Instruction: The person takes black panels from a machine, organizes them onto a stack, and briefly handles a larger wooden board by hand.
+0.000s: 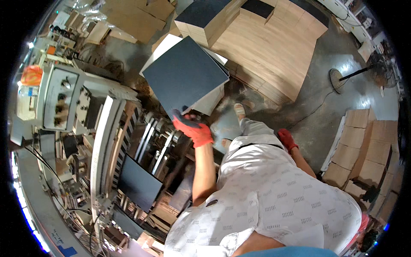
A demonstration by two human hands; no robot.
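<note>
— Where the view begins at nine o'clock, what is listed first?

— Item one: a grey machine with knobs on its panel, and beside it a bed of metal rollers. A second dark panel lies on the machine at about seven o'clock.

— And the piece in hand?

— Item two: a dark square panel, flat-faced, tilted, held up over a low stack of pale-edged boards. It sits at twelve o'clock from the grip, spreading up and away from it.

— The grip itself?

— Item three: left hand, red glove with dark palm, fingers clamped on the panel's lower corner. Only that corner is covered; the rest of the panel stands free above the glove.

— Further right?

— Item four: right hand, also red-gloved, hanging low at the person's side, at three o'clock from the left hand and well apart from the panel. It touches nothing; whether its fingers are curled or spread I cannot tell. Item five: a large stack of light wood boards at one o'clock. Item six: cardboard boxes at three o'clock, on the grey floor.
</note>
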